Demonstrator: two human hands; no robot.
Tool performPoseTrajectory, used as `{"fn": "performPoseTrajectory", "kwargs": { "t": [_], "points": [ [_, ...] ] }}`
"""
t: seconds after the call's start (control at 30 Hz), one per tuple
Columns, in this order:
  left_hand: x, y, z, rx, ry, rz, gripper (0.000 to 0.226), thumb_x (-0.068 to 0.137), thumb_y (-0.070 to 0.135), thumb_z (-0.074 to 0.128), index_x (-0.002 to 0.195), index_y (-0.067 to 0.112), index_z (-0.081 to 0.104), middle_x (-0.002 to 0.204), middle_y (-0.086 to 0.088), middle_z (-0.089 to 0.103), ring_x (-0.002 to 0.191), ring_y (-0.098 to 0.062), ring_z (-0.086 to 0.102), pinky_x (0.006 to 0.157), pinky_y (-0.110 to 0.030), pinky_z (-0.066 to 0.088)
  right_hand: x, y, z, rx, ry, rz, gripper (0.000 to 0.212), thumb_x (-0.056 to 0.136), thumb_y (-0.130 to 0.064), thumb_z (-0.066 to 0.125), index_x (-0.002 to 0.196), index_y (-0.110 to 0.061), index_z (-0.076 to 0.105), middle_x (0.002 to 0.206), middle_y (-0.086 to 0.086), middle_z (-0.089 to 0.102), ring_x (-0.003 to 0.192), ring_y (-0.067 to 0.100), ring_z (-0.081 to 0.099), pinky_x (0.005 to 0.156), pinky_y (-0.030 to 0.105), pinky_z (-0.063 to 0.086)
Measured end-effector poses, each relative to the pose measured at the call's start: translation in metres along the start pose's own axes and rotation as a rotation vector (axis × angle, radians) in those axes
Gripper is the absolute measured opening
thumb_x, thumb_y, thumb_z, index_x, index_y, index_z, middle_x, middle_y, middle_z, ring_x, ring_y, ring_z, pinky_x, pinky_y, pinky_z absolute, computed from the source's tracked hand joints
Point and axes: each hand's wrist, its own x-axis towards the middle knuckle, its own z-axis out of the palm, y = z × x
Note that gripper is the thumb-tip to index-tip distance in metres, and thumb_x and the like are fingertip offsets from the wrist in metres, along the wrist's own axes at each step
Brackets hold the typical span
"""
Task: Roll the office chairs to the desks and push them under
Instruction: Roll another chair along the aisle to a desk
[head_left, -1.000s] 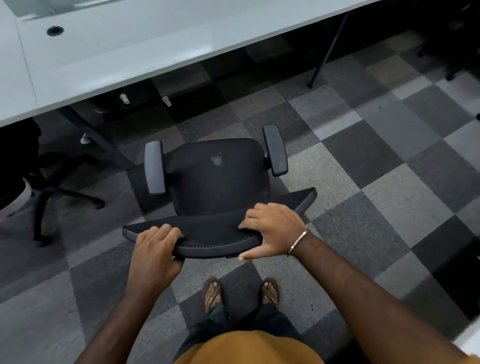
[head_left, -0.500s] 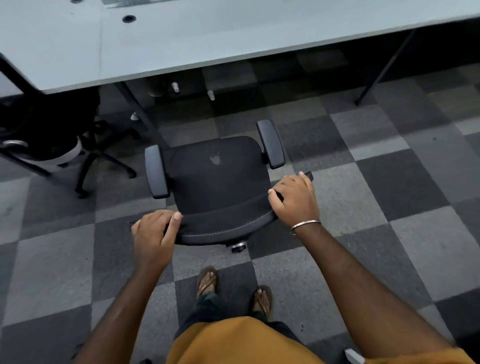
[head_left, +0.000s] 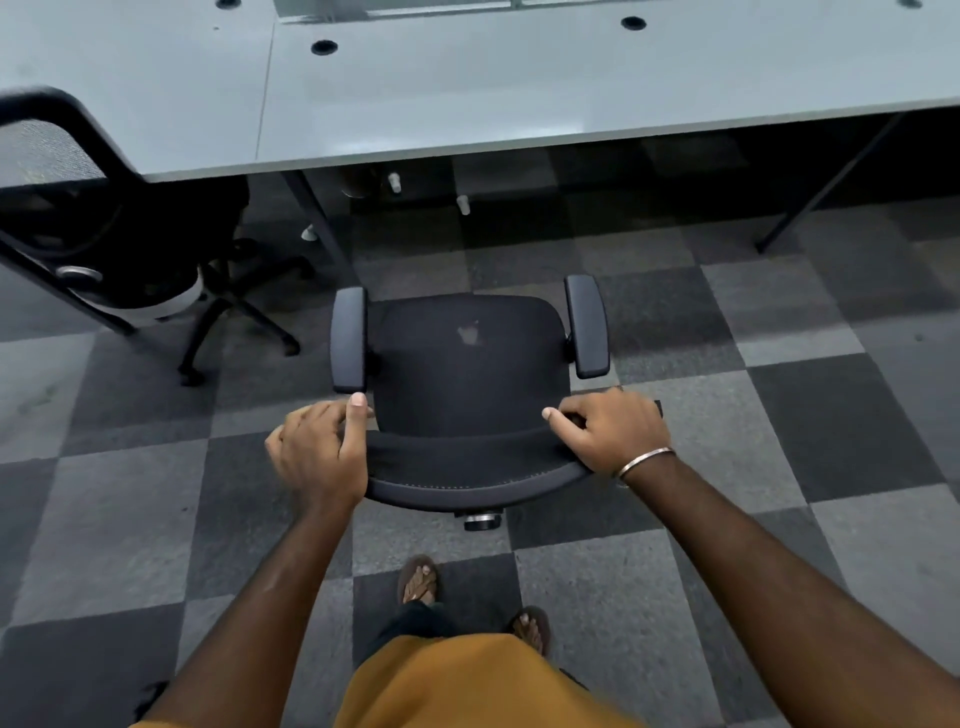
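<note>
Black mesh fills the far left: a second chair (head_left: 104, 218) sits there with its seat already tucked under the worktop (head_left: 467, 98). Moving right, we see our left hand (head_left: 317, 457) at the left end of the backrest top of the office chair (head_left: 467, 364) we are rolling. Its fingers are curled and the thumb points up toward the left armrest (head_left: 349, 340), but we cannot tell whether this grip has truly closed on the rail or only rests beside it. In the middle, the seat lies directly beyond the backrest, between our hands and the worktop edge, with open carpet floor (head_left: 779, 415) between the seat front and the worktop. The chair faces the worktop squarely, armrests running near to far, so we judge a straight push away from us should carry it under, between the two dark legs. Further right, our right hand (head_left: 613, 431) is clamped over the right end of the backrest, fingers wrapped round it. Both hands look about equally near the chair.
</note>
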Motion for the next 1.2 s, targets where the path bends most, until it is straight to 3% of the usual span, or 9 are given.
{"fn": "performPoseTrajectory", "kwargs": {
  "t": [0.2, 0.33, 0.47, 0.7, 1.03, 1.2],
  "points": [
    [0.056, -0.012, 0.003, 0.026, -0.013, 0.059, 0.053, 0.106, 0.051, 0.037, 0.080, 0.027, 0.077, 0.077, 0.016, 0.065, 0.095, -0.018, 0.061, 0.096, -0.038, 0.030, 0.037, -0.025, 0.001, 0.002, -0.029, 0.066, 0.055, 0.094, -0.072, 0.032, 0.084, -0.032, 0.069, 0.068, -0.006, 0.065, 0.072, 0.022, 0.065, 0.055, 0.030, 0.033],
    [0.106, -0.015, 0.008, 0.094, -0.053, 0.108, 0.060, 0.104, 0.056, 0.031, 0.073, 0.026, 0.073, 0.077, 0.014, 0.068, 0.093, -0.015, 0.059, 0.095, -0.037, 0.029, 0.077, -0.040, -0.003, -0.009, -0.069, 0.114, 0.048, 0.097, -0.071, 0.039, 0.092, -0.037, 0.074, 0.076, -0.008, 0.070, 0.078, 0.022, 0.067, 0.060, 0.030, 0.039],
    [0.164, -0.024, 0.015, 0.182, -0.115, 0.154, 0.066, 0.105, 0.059, 0.025, 0.070, 0.025, 0.069, 0.071, 0.013, 0.066, 0.090, -0.013, 0.059, 0.095, -0.037, 0.030, 0.112, -0.060, -0.001, 0.000, -0.074, 0.157, 0.047, 0.096, -0.069, 0.042, 0.086, -0.032, 0.071, 0.077, -0.008, 0.069, 0.080, 0.023, 0.066, 0.060, 0.032, 0.036],
    [0.239, -0.025, 0.030, 0.226, -0.128, 0.206, 0.067, 0.105, 0.060, 0.025, 0.068, 0.023, 0.067, 0.066, 0.013, 0.062, 0.087, -0.010, 0.058, 0.091, -0.035, 0.030, 0.164, -0.069, 0.004, 0.060, -0.021, 0.209, 0.046, 0.094, -0.064, 0.044, 0.074, -0.026, 0.059, 0.071, -0.004, 0.065, 0.078, 0.031, 0.066, 0.064, 0.035, 0.047],
    [0.319, 0.021, 0.084, 0.217, -0.053, 0.166, 0.064, 0.104, 0.057, 0.028, 0.068, 0.023, 0.069, 0.069, 0.010, 0.067, 0.083, -0.015, 0.057, 0.095, -0.036, 0.032, 0.286, -0.012, -0.006, 0.088, 0.066, 0.197, 0.044, 0.088, -0.063, 0.041, 0.064, -0.027, 0.051, 0.066, 0.000, 0.062, 0.074, 0.038, 0.064, 0.062, 0.037, 0.047],
    [0.358, 0.061, 0.110, 0.264, -0.071, 0.130, 0.068, 0.105, 0.054, 0.025, 0.059, 0.021, 0.062, 0.059, 0.008, 0.060, 0.072, -0.019, 0.055, 0.095, -0.040, 0.038, 0.362, 0.024, -0.018, 0.059, 0.044, 0.108, 0.043, 0.089, -0.057, 0.041, 0.073, -0.022, 0.059, 0.067, -0.001, 0.063, 0.073, 0.034, 0.063, 0.059, 0.034, 0.040]
  ]
}}
